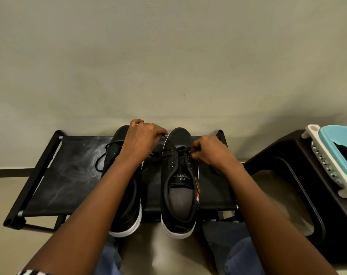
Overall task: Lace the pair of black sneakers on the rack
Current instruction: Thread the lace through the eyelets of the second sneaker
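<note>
Two black sneakers with white soles stand side by side, toes toward the wall, on a black fabric rack (69, 175). The right sneaker (178, 187) shows its grey insole and a tongue label. My left hand (143, 139) holds one end of its black lace (169, 143), pulled taut up and to the left over the toe. At the eyelets on that shoe's right side, my right hand (208, 151) pinches the other lace end. The left sneaker (127, 211) lies mostly under my left forearm, and a loop of its lace hangs out to the left.
A dark plastic stool (287, 195) stands right of the rack, carrying a folded blue and white object (335, 153). A plain wall rises behind the rack. My knees in blue jeans (234, 253) sit below the shoes, near the rack's front bar.
</note>
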